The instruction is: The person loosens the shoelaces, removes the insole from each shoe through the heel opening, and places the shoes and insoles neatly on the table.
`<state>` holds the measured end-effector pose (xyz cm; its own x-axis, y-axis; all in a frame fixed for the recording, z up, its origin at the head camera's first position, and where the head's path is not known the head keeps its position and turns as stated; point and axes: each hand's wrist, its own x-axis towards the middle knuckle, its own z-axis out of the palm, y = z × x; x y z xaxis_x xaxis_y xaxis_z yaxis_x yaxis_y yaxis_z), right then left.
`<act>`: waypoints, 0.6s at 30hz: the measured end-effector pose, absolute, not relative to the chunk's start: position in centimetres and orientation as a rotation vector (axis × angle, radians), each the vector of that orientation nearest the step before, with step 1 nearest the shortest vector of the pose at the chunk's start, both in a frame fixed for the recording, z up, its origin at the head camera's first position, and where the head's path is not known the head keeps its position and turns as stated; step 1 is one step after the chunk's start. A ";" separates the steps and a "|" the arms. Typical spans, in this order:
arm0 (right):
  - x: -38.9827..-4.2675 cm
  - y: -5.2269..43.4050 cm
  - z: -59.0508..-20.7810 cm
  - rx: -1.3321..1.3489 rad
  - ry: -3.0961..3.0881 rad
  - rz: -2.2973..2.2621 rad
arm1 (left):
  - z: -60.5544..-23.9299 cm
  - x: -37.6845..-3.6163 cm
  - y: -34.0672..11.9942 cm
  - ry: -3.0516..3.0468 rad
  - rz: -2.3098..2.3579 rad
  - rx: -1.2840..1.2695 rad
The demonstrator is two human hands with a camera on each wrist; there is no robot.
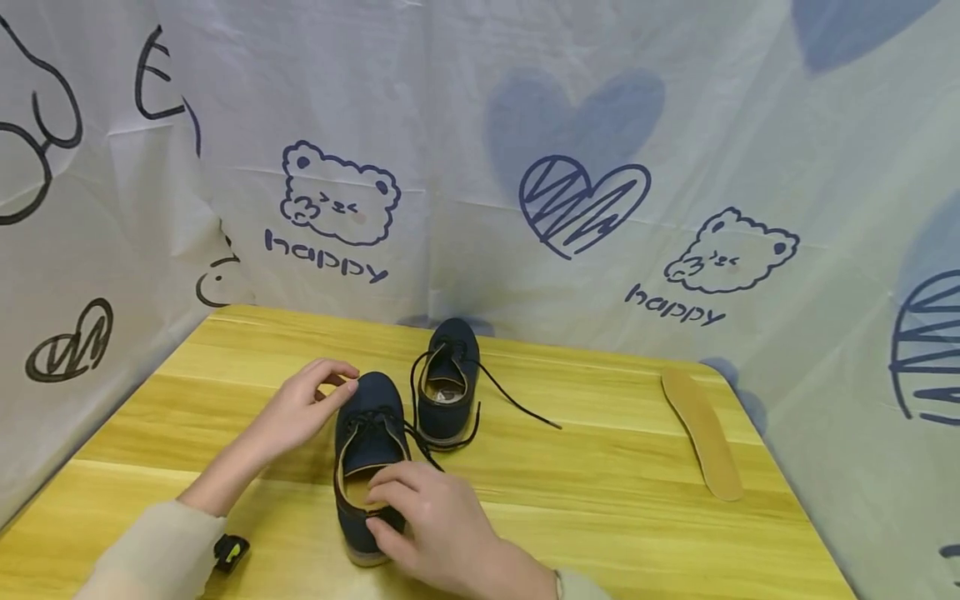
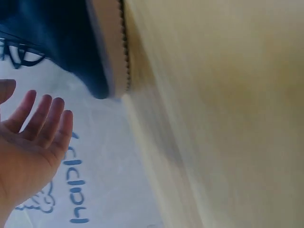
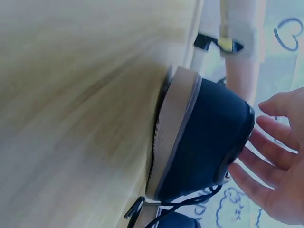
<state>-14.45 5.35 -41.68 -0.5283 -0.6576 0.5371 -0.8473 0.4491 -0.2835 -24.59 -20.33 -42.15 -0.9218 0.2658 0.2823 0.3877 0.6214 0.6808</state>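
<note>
A dark navy lace-up shoe stands on the table, toe pointing away, its laces tied over the tongue. Beside its toe is my left hand, fingers loosely bent and holding nothing; the left wrist view shows that palm apart from the shoe. My right hand is at the shoe's heel, fingers over the opening and thumb by the heel's outer edge. In the right wrist view its fingers reach loosely past the collar; whether they touch it is unclear. A tan inner surface shows inside the shoe.
The matching navy shoe stands behind to the right, its laces loose across the wooden table. A tan insole lies near the right edge. A black strap buckle is by my left sleeve. Printed cloth hangs behind.
</note>
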 end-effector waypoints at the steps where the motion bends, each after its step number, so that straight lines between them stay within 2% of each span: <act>1: -14.3 5.3 -41.7 1.290 -2.362 0.722 | -42.4 -25.1 -20.3 -2.691 -1.192 -0.558; 10: -13.7 5.1 -41.7 1.311 -2.371 0.550 | -43.7 -28.7 -19.5 -2.792 -1.194 -0.744; 18: -13.7 5.1 -41.7 1.304 -2.368 0.555 | -44.5 -29.9 -19.3 -2.823 -1.149 -0.929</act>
<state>-13.75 5.10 -41.72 -0.4976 -0.7066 0.5032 -0.8565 0.4918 -0.1564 -29.89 -19.28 -44.46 -0.8292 0.5322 0.1708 0.5003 0.5704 0.6515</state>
